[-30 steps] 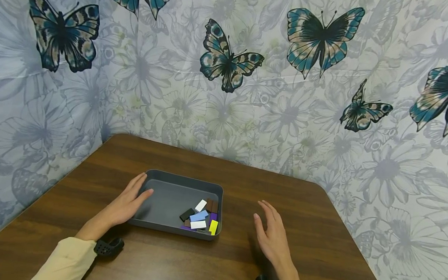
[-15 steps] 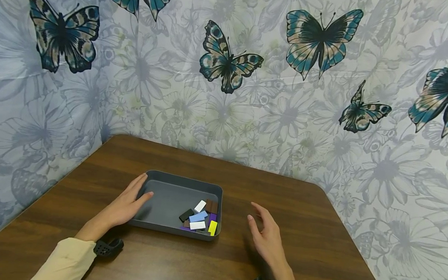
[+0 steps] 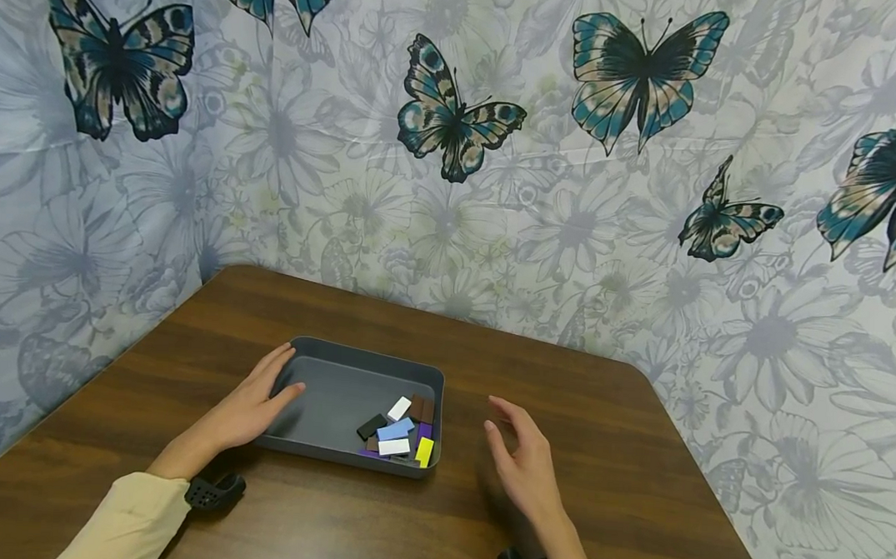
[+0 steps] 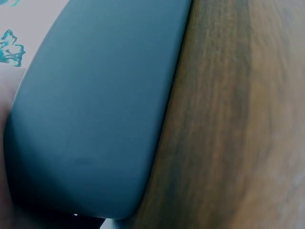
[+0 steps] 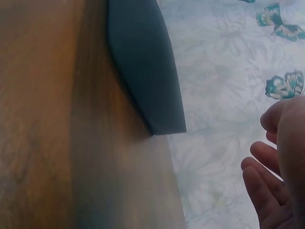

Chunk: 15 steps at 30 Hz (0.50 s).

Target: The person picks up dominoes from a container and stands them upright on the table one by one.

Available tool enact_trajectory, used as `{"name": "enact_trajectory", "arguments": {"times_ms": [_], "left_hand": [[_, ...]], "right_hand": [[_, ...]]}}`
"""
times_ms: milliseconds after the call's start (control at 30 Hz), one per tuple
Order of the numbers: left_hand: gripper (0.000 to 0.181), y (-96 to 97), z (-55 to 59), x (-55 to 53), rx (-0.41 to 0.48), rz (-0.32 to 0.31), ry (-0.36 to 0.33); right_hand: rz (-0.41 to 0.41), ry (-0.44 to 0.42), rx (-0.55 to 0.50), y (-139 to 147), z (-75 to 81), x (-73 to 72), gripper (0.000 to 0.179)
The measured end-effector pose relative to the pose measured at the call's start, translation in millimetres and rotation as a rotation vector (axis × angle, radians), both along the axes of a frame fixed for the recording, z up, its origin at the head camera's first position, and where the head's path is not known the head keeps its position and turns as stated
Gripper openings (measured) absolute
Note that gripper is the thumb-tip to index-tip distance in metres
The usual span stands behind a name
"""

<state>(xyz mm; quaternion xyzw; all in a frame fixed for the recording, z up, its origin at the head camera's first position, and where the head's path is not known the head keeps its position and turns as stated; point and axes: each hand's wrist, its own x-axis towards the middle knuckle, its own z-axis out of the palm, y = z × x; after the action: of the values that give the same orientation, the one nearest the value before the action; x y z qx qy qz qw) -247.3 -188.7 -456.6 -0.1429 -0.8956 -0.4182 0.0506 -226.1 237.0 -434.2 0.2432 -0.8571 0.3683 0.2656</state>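
Observation:
A shallow dark grey tray lies on the table. In its near right part are several small blocks, among them a blue block, a yellow block, a black block, two white ones and some brown and purple ones. My left hand rests along the tray's left side, fingers extended and thumb above the tray's inside. To the right of the tray, apart from it, my right hand hovers with loosely bent fingers and holds nothing. The left wrist view is mostly the tray's outer wall.
The brown wooden table ends at the back against a pale floral cloth printed with butterflies. Both wrists wear a dark band.
My right hand has moved a little left, closer to the tray. The left hand, the tray and the blocks stay where they were.

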Motion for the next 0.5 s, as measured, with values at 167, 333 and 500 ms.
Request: {"name": "enact_trajectory", "arguments": {"times_ms": [167, 333, 500], "left_hand": [[0.077, -0.5, 0.8, 0.5, -0.002, 0.002, 0.013], [0.078, -0.4, 1.8, 0.8, -0.004, 0.002, 0.005], [0.079, 1.2, 2.3, 1.3, 0.001, -0.002, -0.006]], "right_hand": [[0.022, 0.015, 0.013, -5, 5.5, -2.1, 0.036], [0.054, 0.050, 0.037, -10, 9.7, -5.5, 0.037], [0.111, 0.070, 0.061, -17, 12.3, -8.8, 0.037]]}}
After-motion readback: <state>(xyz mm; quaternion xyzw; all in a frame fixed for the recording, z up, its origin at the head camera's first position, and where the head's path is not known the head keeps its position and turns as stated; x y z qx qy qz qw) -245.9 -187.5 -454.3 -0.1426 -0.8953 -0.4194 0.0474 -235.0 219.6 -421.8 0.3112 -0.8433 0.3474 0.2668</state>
